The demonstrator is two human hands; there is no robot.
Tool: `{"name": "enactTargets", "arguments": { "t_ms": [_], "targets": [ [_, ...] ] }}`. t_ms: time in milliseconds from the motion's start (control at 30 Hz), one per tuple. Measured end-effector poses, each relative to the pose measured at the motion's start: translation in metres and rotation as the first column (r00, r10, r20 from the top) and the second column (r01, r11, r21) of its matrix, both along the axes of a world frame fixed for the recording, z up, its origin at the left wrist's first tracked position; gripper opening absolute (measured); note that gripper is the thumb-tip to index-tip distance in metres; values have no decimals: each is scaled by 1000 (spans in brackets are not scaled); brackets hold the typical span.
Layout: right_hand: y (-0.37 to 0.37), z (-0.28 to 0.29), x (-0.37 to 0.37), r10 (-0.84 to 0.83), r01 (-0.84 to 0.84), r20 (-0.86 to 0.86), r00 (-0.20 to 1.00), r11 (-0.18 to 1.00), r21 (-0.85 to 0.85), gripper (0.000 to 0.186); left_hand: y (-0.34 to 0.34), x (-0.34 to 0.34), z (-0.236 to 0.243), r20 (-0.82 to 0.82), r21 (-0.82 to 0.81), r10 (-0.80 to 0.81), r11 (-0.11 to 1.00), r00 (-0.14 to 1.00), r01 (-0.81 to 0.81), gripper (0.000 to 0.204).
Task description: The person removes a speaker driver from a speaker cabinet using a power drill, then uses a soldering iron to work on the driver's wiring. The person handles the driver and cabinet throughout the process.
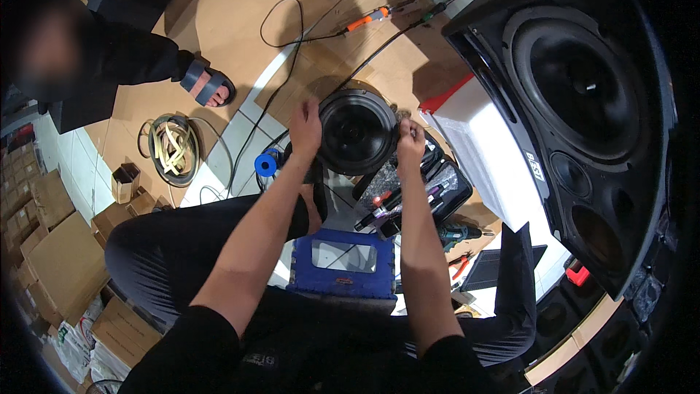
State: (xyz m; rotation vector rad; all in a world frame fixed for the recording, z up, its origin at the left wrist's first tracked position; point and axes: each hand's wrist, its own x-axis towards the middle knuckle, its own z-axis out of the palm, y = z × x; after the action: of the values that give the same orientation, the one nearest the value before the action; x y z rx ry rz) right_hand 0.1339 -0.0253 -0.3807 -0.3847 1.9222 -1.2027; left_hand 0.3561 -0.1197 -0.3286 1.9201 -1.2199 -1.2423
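A round black speaker driver [357, 133] is held face up in front of me, its cone and rim turned toward the camera. My left hand [306, 131] grips its left rim, fingers partly hidden behind it. On the opposite rim my right hand [410, 144] has its fingers curled around the edge. Beneath the driver's lower right lies an open black tool case [448, 193] with tools and clear plastic wrap. A blue solder spool [267, 163] stands by my left forearm.
Two soldering irons, one orange-handled [367, 19] and one green-tipped [437, 11], lie ahead on cardboard with trailing cords. A large black speaker cabinet [576, 95] stands at right. A blue step stool [343, 237] and a cordless drill [459, 233] are near. Another person's sandaled feet [210, 87] are close.
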Motion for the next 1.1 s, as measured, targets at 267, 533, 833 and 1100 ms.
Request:
{"name": "enactTargets", "arguments": {
  "t_ms": [267, 533, 833, 1100],
  "targets": [
    [15, 28, 29, -147, 164, 770, 621, 985, 55, 51, -19, 16, -23, -187, 229, -210, 941, 960, 251, 62],
    [18, 4, 44, -236, 231, 676, 698, 968, 100, 48, 13, 34, -52, -283, 229, 71, 973, 956, -4, 72],
    [17, -15, 45, -194, 215, 600, 776, 976, 38, 55, 22, 27, -42, -403, 308, 219, 947, 889, -94, 70],
    [22, 10, 66, 136, -132, -130, 982, 991, 39, 43, 43, 45, -61, -101, -43, -240, 971, 965, 237, 61]
  ]
}}
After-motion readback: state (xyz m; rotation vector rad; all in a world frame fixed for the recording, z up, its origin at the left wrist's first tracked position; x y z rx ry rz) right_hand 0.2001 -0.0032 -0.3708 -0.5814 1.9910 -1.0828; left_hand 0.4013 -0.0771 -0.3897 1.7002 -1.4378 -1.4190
